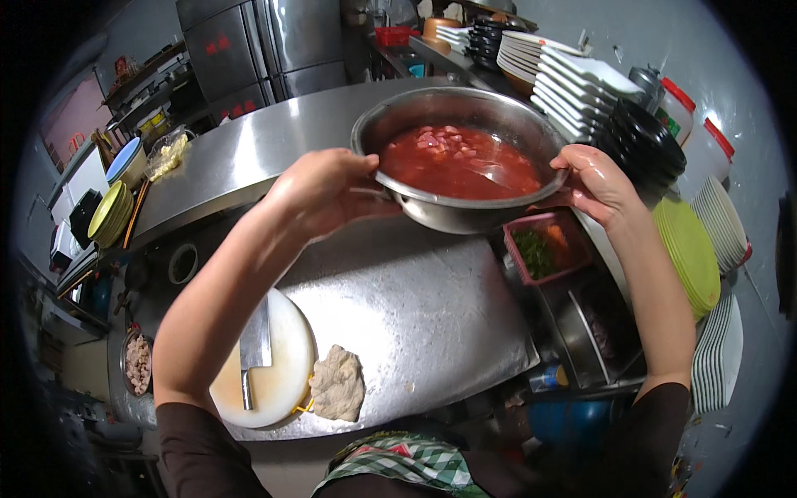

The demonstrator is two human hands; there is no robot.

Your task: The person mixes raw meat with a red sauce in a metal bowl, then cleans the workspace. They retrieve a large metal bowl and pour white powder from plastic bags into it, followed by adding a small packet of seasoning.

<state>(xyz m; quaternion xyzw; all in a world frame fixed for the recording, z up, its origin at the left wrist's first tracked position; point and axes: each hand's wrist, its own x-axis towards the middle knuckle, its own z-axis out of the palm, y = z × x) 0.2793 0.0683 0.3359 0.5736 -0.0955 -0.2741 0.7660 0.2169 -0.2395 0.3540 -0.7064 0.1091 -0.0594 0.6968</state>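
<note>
Between my hands is a wide stainless-steel bowl, raised above the far part of the metal worktop. Red liquid fills much of it, and pink chopped pieces, probably meat, show at the surface. My left hand grips the left rim, thumb on top and fingers underneath. On the right rim, my wet right hand has its thumb over the edge. Below my left forearm, a cleaver lies on a round white cutting board. Beside the board rests a crumpled beige cloth.
A raised steel shelf crosses behind the worktop. Stacked white plates, black bowls and green plates crowd the right. A pink basket holds greens and something orange. A bowl of chopped meat stands at left.
</note>
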